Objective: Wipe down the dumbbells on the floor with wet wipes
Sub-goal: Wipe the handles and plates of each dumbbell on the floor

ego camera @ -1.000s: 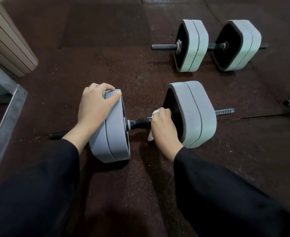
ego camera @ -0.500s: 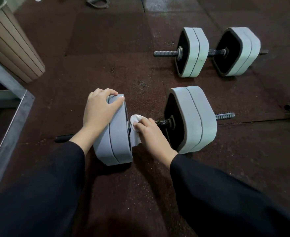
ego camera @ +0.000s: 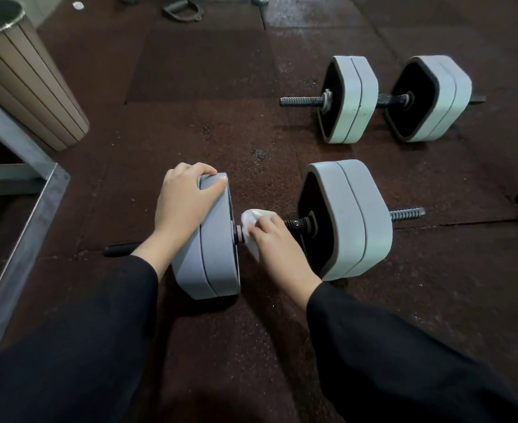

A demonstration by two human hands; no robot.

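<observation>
Grey dumbbell [ego camera: 282,227] is lying on the floor [ego camera: 190,123]; the left hand [ego camera: 184,199] is gripping its left weight [ego camera: 211,242], the right hand [ego camera: 277,239] is pinching a wipe [ego camera: 253,221] round the handle.

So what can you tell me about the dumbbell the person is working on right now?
The near grey-plated dumbbell lies on the dark speckled rubber floor, its bar running left to right. Each end carries two rounded, matte grey plates; the right pair shows a black inner face. The middle grip is black and knurled, and a bare threaded metal end sticks out on the right. The left hand grips the top of the left plates, while the right hand presses a crumpled white wet wipe around the grip beside them.
</observation>
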